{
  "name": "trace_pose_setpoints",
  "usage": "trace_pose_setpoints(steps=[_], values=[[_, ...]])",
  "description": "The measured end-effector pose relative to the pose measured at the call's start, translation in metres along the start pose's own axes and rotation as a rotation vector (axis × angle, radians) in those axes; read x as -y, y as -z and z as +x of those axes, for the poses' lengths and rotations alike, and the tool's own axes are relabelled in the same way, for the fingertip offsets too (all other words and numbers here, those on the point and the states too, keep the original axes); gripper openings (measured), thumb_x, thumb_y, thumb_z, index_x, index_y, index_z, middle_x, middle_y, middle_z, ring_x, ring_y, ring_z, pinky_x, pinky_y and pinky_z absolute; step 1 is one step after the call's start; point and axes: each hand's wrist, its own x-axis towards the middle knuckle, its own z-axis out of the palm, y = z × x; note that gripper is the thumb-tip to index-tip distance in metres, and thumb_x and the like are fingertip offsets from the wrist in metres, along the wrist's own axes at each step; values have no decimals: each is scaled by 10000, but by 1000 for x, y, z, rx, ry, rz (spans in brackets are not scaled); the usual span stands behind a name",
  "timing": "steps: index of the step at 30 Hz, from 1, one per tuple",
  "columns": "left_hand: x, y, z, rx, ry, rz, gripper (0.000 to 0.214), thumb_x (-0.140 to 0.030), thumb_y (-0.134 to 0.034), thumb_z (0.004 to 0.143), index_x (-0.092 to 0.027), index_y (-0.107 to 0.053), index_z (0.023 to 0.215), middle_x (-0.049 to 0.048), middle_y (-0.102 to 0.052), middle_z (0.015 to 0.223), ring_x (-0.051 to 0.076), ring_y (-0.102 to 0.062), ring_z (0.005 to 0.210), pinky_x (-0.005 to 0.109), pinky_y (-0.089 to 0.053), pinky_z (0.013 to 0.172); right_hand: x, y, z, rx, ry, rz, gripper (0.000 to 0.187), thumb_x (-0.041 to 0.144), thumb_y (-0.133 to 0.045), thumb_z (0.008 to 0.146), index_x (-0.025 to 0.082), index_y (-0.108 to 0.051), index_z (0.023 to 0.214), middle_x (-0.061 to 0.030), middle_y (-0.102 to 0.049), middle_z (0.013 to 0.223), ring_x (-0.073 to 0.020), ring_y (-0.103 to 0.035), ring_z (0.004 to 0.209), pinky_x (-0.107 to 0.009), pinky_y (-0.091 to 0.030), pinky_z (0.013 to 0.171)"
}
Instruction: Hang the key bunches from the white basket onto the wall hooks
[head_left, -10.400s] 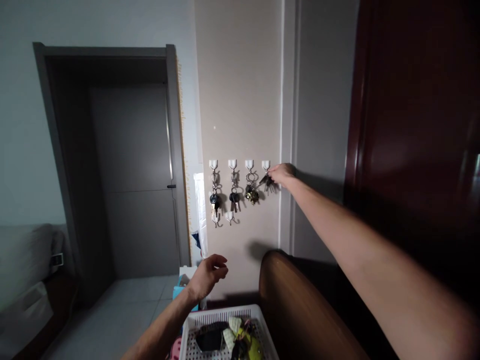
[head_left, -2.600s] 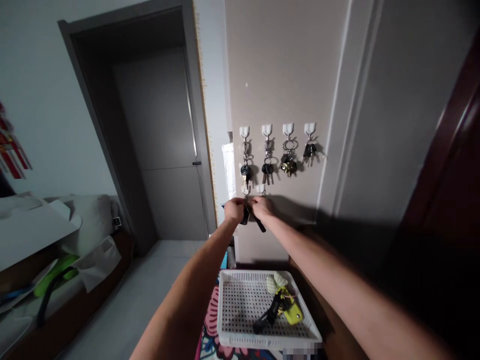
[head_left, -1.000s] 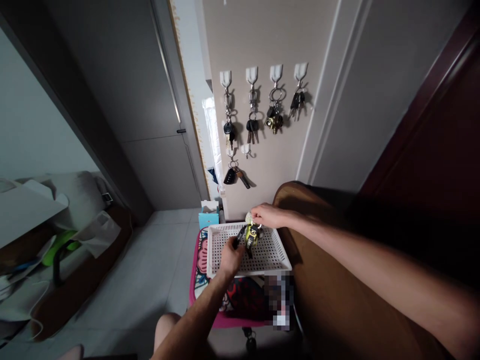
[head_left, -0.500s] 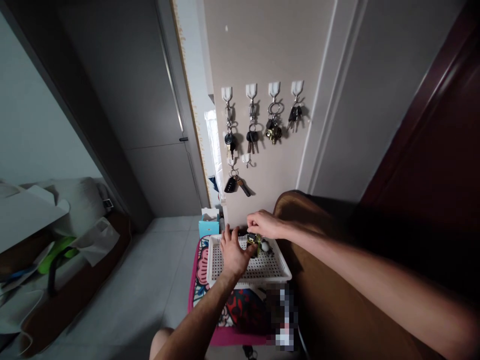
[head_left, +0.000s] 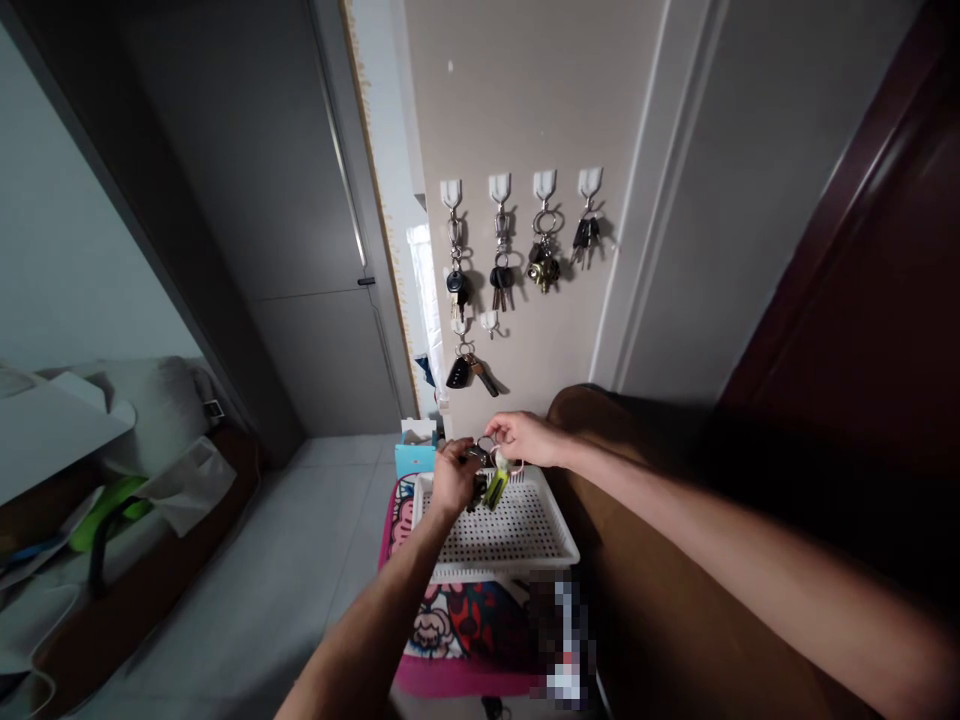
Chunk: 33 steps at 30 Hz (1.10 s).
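A bunch of keys (head_left: 496, 486) with a yellow-green piece hangs from a metal ring above the white plastic basket (head_left: 568, 562). My right hand (head_left: 525, 440) pinches the ring from the right, its fingers closed. From the left, my left hand (head_left: 452, 478) has its fingers closed around the dark keys on the same bunch; its fingertips are partly hidden. Just above, a car key fob (head_left: 458, 372) with a brown strap hangs on a lower wall hook. Beside it is a bare white hook (head_left: 490, 323).
Several key bunches hang along the upper row, such as the brass-coloured one (head_left: 543, 272). The basket rests on a patterned pink-edged surface (head_left: 442, 688). A brown curved seat (head_left: 645, 590) stands right; a blue box (head_left: 415, 458) is behind left.
Both hands have lifted the bunch of keys up from the basket. My left hand has shifted left and closed on the bunch, and the metal ring now shows between the hands.
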Motion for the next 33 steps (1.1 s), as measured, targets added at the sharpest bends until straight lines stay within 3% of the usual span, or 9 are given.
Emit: trace_pose_setpoints(steps=[4, 7, 9, 11, 14, 17, 19, 24, 33], values=[[2, 2, 11, 122, 100, -317, 252, -184, -432, 615, -105, -529, 834, 23, -564, 658, 120, -499, 624, 254, -398, 616, 3, 16, -1, -183, 44, -235, 140, 94, -460, 576, 129, -547, 681, -20, -523, 683, -71, -450, 546, -173, -348, 509], [-1, 5, 11, 77, 63, -155, 209, -163, -460, 584, -124, -541, 773, 21, -558, 676, 135, -492, 690, 257, -382, 657, 5, 22, -3, -221, 132, -391, 113, 123, -436, 625, 139, -545, 603, -31, -536, 676, -97, -464, 613, -195, -337, 571], [-7, 7, 8, -50, -11, 40, 214, -115, -467, 561, -142, -537, 762, 37, -546, 795, 158, -462, 811, 284, -345, 741, 6, 23, -4, -242, 125, -398, 127, 142, -419, 651, 151, -542, 622, -24, -552, 668, -103, -473, 623, -200, -332, 572], [-15, 6, 3, -153, -127, 163, 271, -102, -466, 562, -161, -509, 823, 50, -494, 941, 167, -402, 923, 303, -293, 812, 6, 21, -4, -288, 94, -343, 132, 167, -410, 666, 161, -540, 643, -13, -564, 658, -100, -483, 611, -198, -334, 563], [-23, -4, -6, -86, -229, 182, 404, -186, -508, 564, -174, -423, 959, 56, -450, 1004, 170, -381, 949, 313, -290, 821, 5, 17, -1, -341, 75, -200, 119, 200, -424, 660, 162, -535, 644, -3, -569, 633, -93, -493, 581, -192, -349, 549], [-21, -16, -8, -3, -195, 112, 528, -195, -529, 548, -172, -334, 1038, 60, -458, 989, 163, -407, 917, 298, -317, 791, 4, 14, 2, -299, 42, 14, 135, 240, -426, 655, 147, -524, 660, -5, -565, 608, -83, -498, 531, -181, -372, 500], [-15, -20, -4, 27, -162, 20, 494, -126, -478, 575, -185, -317, 1038, 48, -475, 968, 131, -450, 849, 267, -346, 748, 4, 15, 3, -269, 31, 101, 158, 266, -425, 652, 140, -520, 667, -8, -566, 613, -81, -500, 519, -176, -384, 478], [-4, -11, 15, 13, 21, -152, 399, -40, -391, 567, -167, -370, 945, 26, -533, 785, 62, -469, 555, 186, -380, 524, 2, 21, 8, -372, 0, 102, 128, 236, -432, 630, 144, -521, 619, -4, -567, 623, -86, -500, 546, -175, -402, 479], [-63, 7, 58, 43, -93, -177, 392, -50, -406, 556, -165, -427, 930, 33, -523, 833, 74, -484, 595, 183, -393, 539, 25, 64, 50, -547, -75, 386, 79, 183, -432, 623, 136, -495, 631, 5, -530, 572, -65, -469, 443, -180, -418, 424]])
